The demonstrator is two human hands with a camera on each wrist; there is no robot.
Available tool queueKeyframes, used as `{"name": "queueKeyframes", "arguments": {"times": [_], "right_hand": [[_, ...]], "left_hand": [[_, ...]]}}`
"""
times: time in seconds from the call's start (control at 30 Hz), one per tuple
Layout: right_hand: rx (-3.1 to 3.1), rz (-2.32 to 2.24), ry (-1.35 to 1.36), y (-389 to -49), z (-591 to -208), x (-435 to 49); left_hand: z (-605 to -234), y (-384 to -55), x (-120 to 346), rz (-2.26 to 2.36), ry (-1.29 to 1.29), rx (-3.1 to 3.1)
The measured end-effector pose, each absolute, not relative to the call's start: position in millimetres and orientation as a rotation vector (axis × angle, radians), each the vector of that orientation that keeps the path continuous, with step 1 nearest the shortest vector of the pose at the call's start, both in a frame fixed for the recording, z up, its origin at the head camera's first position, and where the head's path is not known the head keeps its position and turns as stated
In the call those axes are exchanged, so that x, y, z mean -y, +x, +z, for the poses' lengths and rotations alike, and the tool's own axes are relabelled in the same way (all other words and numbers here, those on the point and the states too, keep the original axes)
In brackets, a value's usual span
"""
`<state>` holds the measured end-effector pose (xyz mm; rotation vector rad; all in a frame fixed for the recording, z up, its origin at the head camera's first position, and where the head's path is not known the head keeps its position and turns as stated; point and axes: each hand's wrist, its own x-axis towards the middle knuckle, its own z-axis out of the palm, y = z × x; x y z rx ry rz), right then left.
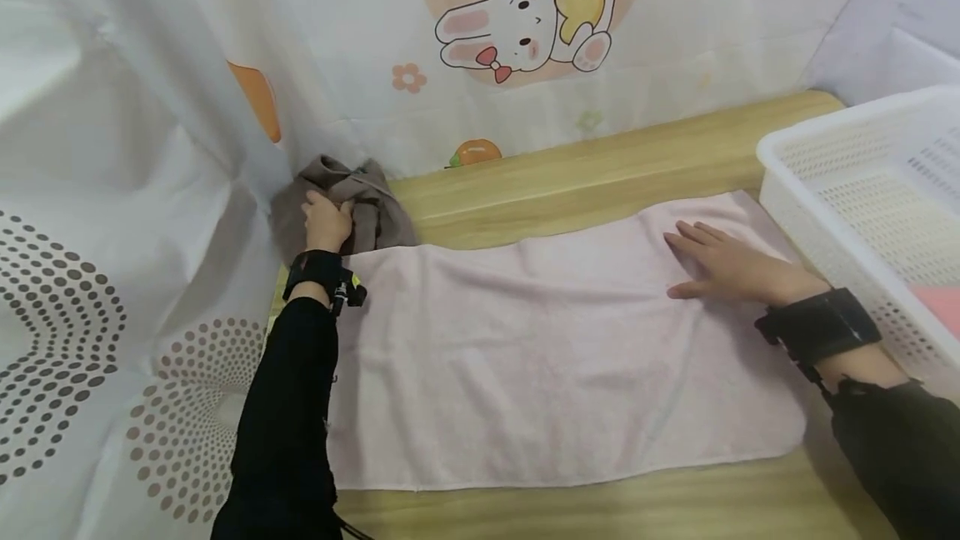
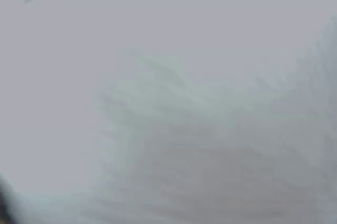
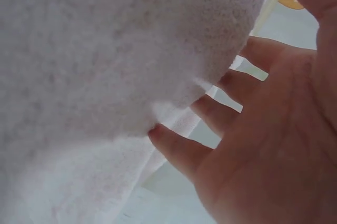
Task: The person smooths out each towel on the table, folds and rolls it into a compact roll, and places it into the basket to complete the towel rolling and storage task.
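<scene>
A pale pink towel (image 1: pixel 540 357) lies spread with small wrinkles on the wood-grain table. My right hand (image 1: pixel 723 265) rests on its right part, palm down, fingers extended and thumb apart. In the right wrist view, the fingertips (image 3: pixel 157 132) touch the towel's fuzzy surface. At the far left corner is a bunched grey-brown cloth (image 1: pixel 375 211), right by the curtain. My left hand (image 1: pixel 327 223) is on this cloth, thumb apart from the fingers, with the fingertips partly hidden in the folds. The left wrist view is blurred and shows only pale surfaces.
A white plastic basket (image 1: pixel 825 215) with perforated walls stands at the right, with a pink item (image 1: pixel 941 307) inside. White printed curtains (image 1: pixel 337 57) hang behind and along the left. Bare table (image 1: pixel 570 182) shows behind the towel and in front of it.
</scene>
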<state>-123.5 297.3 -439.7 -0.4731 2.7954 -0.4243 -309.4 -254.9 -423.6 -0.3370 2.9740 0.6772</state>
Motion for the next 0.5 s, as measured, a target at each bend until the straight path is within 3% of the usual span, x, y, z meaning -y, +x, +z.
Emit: {"name": "queueKeyframes", "arguments": {"times": [0.1,0.33,0.4,0.5], "right_hand": [[-2.781,-0.453,-0.403,-126.7,-437.8,-300.0],[-2.724,-0.518,-0.272,-130.6,-436.4,-304.6],[-2.734,-0.496,-0.272,-129.2,-437.9,-305.1],[-2.774,-0.470,-0.315,-121.0,-438.4,-302.5]], "left_hand": [[-416.5,-291.8,249.2,0.783,-0.196,-3.114],[-434.5,-188.0,241.9,0.455,0.696,-3.382],[-444.3,-159.1,247.0,0.382,0.775,-3.200],[-450.7,-129.8,258.3,0.278,0.664,-2.918]]}}
